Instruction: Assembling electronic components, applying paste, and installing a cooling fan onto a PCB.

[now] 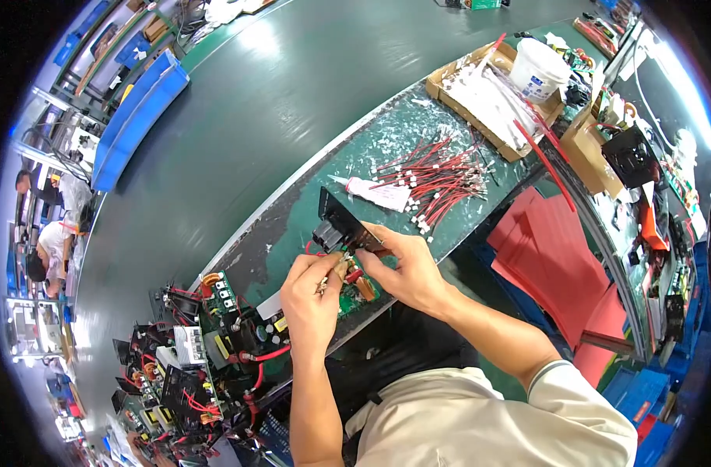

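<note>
My right hand (406, 265) is closed round the edge of a black panel (341, 215), which stands tilted and has a black socket block on its face. Below the panel is a green circuit board (368, 293) with a copper-wound coil, partly hidden by my fingers. My left hand (310, 289) is closed, its fingertips pinched together at the panel's lower edge; what they grip there is hidden. Several small brass-coloured metal pieces (322, 286) are tucked between its fingers. A white tube with a nozzle (375, 192) lies just beyond my hands.
Red wires with white connectors (449, 183) are piled right of the tube. A cardboard tray (468, 105) holds a white bucket (538, 70). Circuit assemblies (188, 366) crowd the left. Red sheets (550, 268) lie at right; a blue bin (137, 121) stands far left.
</note>
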Action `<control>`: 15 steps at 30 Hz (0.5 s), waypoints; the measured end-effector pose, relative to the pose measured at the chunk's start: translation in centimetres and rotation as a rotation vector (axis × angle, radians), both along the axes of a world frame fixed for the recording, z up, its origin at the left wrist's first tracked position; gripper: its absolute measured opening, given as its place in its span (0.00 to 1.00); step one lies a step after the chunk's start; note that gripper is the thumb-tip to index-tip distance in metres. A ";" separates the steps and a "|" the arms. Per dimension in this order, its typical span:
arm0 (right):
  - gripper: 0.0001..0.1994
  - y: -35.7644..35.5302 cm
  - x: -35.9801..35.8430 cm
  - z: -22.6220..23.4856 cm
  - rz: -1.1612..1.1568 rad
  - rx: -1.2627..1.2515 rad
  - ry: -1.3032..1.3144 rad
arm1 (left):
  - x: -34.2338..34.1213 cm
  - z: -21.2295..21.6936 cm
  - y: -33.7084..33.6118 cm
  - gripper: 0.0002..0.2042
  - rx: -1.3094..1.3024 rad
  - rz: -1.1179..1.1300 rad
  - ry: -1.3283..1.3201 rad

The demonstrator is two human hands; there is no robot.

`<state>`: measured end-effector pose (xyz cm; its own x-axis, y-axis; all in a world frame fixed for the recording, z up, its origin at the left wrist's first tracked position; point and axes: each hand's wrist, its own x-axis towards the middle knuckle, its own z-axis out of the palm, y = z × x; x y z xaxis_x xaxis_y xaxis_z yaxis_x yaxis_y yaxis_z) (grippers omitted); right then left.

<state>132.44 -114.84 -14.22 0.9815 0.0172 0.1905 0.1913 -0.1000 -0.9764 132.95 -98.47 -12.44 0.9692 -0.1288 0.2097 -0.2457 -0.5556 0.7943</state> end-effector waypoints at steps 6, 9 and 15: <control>0.19 0.0 0.0 -0.3 -0.013 -0.013 -0.003 | -0.2 0.5 -0.2 0.10 -0.009 0.006 0.055; 0.19 -0.1 -0.1 -0.1 -0.019 -0.027 -0.023 | -0.1 0.1 -0.2 0.11 -0.023 -0.011 0.018; 0.21 -0.1 -0.5 0.2 -0.009 -0.066 -0.030 | -0.4 0.1 -0.2 0.10 -0.015 0.013 0.009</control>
